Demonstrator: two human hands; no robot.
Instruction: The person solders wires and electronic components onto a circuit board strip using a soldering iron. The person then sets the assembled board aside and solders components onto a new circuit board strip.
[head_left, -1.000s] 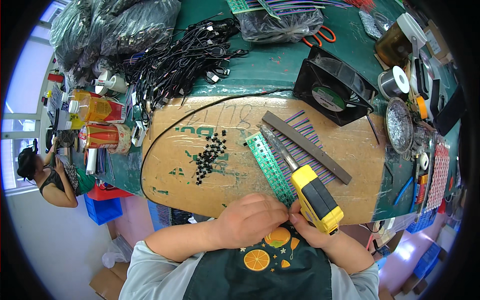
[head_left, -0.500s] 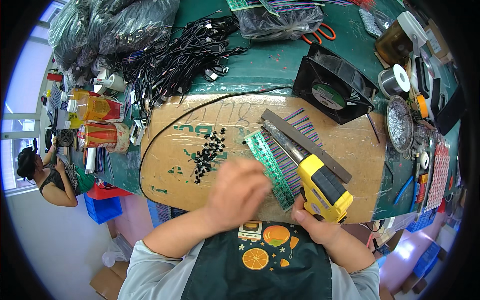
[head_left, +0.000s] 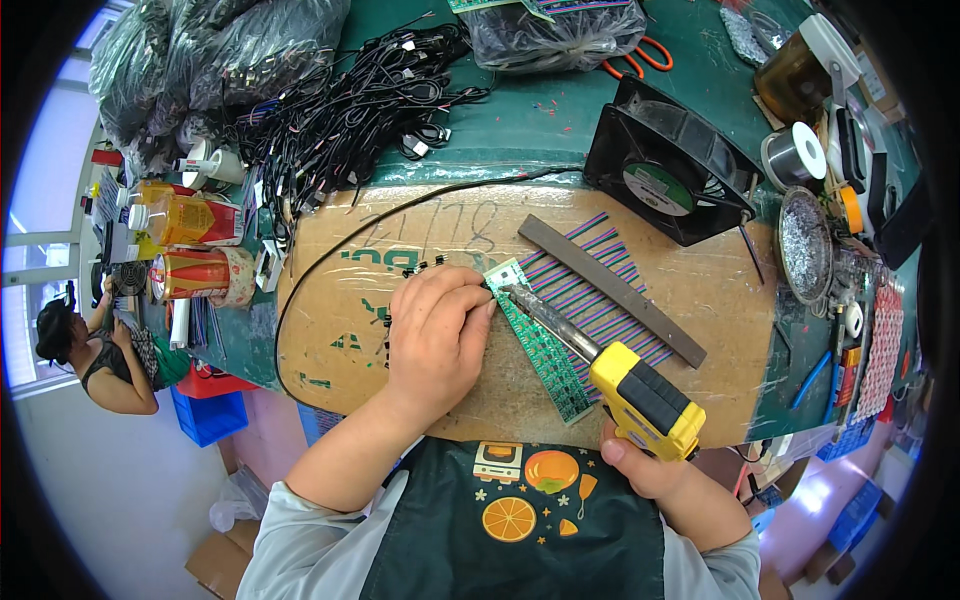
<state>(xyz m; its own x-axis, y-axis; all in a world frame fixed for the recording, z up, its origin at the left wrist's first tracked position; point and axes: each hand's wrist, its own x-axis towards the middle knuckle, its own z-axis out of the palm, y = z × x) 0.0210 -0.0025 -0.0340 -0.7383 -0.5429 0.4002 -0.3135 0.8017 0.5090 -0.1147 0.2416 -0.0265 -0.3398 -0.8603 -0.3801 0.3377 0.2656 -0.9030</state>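
Note:
My left hand (head_left: pixel 436 342) is closed in a pinch at the far left end of a long green circuit board (head_left: pixel 545 352). A small black part shows at its fingertips, against the board's edge. My right hand (head_left: pixel 638 466) grips a yellow and black soldering gun (head_left: pixel 648 402) by its lower end. Its dark metal tip reaches the board just beside my left fingertips. Coloured wires (head_left: pixel 600 250) fan out from the board's right side, under a flat grey bar (head_left: pixel 612 290). My left hand hides most of a pile of small black components (head_left: pixel 425 264).
A black fan (head_left: pixel 668 165) stands behind the cardboard sheet (head_left: pixel 330 290), its cable curving left. Black cables (head_left: pixel 370 110) and plastic bags (head_left: pixel 225 60) lie far left. A solder spool (head_left: pixel 795 155) and metal dish (head_left: pixel 803 245) are right. A person (head_left: pixel 105 350) sits far left.
My left hand has moved away from me and left, to the board's far end, covering much of the pile. The soldering gun's tip has come off the grey bar's side onto the board.

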